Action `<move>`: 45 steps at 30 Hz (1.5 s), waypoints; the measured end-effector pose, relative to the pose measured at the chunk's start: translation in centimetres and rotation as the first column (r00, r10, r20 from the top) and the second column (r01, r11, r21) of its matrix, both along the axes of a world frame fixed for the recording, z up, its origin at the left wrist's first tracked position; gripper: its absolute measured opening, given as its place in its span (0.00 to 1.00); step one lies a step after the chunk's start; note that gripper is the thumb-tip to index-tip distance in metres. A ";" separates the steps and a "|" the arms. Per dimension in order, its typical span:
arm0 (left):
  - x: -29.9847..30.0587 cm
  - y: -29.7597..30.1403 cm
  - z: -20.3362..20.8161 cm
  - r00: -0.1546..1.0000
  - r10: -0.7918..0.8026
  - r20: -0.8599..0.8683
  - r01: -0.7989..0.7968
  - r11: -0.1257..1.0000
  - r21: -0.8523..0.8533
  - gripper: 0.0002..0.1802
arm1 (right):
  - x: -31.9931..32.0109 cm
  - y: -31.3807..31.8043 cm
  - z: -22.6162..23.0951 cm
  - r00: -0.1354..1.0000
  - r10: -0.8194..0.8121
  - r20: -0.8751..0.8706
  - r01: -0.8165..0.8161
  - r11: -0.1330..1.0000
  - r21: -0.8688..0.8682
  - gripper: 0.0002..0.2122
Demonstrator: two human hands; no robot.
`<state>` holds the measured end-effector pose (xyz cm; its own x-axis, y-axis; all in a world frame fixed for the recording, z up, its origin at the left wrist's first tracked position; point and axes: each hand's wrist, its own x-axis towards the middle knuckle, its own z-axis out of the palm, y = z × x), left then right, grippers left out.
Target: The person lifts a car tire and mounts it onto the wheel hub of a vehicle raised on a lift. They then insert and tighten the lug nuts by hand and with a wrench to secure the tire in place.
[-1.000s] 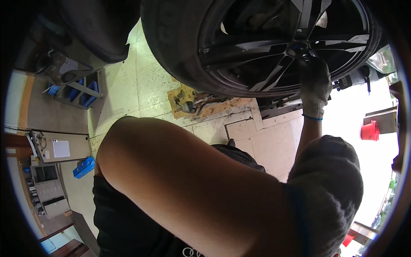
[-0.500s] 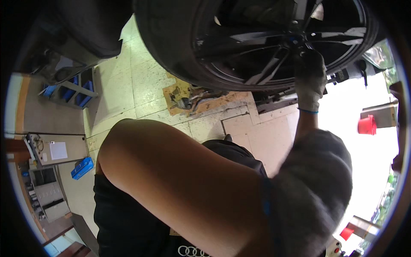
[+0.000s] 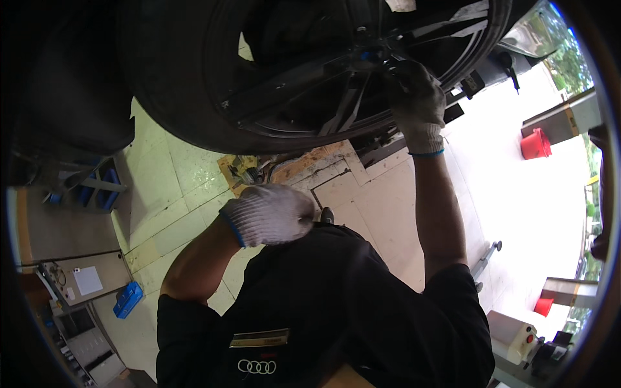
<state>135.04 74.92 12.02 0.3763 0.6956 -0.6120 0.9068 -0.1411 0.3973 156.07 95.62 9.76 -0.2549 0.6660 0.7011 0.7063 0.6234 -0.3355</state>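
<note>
A large black tyre (image 3: 178, 97) on a dark multi-spoke wheel (image 3: 294, 87) fills the top of the view, raised off the floor. My right hand (image 3: 420, 107), in a whitish knit glove darkened over the fingers, reaches up to the wheel beside the blue-marked hub centre (image 3: 370, 57). Its fingers look bent against the hub area, but shadow hides what is in them. In front of my chest, below the tyre, my gloved left hand (image 3: 275, 213) is curled into a loose fist with its back showing. Whatever it may hold is hidden.
A blue box (image 3: 128, 300) stands on the floor at left, near a grey cabinet (image 3: 84, 278). A rack with blue bins (image 3: 97, 187) is farther up. Stained cardboard (image 3: 310, 161) lies beneath the wheel. On the right are a red bucket (image 3: 535, 143) and a beige machine (image 3: 511, 336).
My left arm has come down from across my body near the right shoulder, bringing the hand before my chest. My right hand stays at the hub. The view has shifted, so the wheel sits farther left.
</note>
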 end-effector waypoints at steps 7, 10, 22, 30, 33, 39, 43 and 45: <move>-2.2 -1.5 -7.7 0.990 0.107 0.091 -0.107 0.994 0.000 0.24 | -1.0 -0.8 1.6 0.956 -0.194 0.220 0.256 0.919 -0.300 0.20; -2.0 -1.6 -9.3 0.981 0.147 0.126 -0.144 0.989 -0.028 0.23 | -1.5 -1.2 1.7 0.971 -0.175 0.163 0.224 0.905 -0.363 0.24; -2.1 -1.6 -14.9 0.864 0.370 0.343 -0.360 0.928 -0.095 0.23 | -1.6 -2.0 1.2 0.976 -0.214 0.032 0.215 0.948 -0.234 0.23; 8.0 12.1 -22.4 -0.081 0.812 0.579 -0.591 0.428 -0.683 0.20 | -2.1 -1.3 0.6 0.964 -0.244 0.106 0.264 0.929 -0.261 0.20; 13.0 19.1 -27.1 -0.319 0.836 0.446 -0.331 0.342 -0.879 0.18 | -1.8 -0.7 1.0 0.969 -0.208 0.135 0.239 0.927 -0.289 0.20; 16.2 25.4 -35.2 -0.547 0.752 -0.369 0.753 0.249 -0.609 0.38 | -1.1 -1.8 0.8 0.982 -0.187 -0.003 0.181 0.954 -0.239 0.18; 17.3 25.3 -34.6 -0.692 0.722 -0.018 0.273 0.239 -0.932 0.15 | -1.5 -1.8 -0.4 0.981 -0.185 -0.051 0.171 0.963 -0.206 0.15; 17.3 24.8 -33.6 -0.662 0.714 0.228 0.051 0.346 -0.937 0.09 | -1.3 -1.4 -1.0 0.985 -0.166 -0.053 0.162 0.984 -0.071 0.14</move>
<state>152.37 99.76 -21.60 0.2436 0.8821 -0.4033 -0.9048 0.3564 0.2330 154.77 94.22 8.73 -0.0982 0.7411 0.6642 0.7751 0.4755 -0.4160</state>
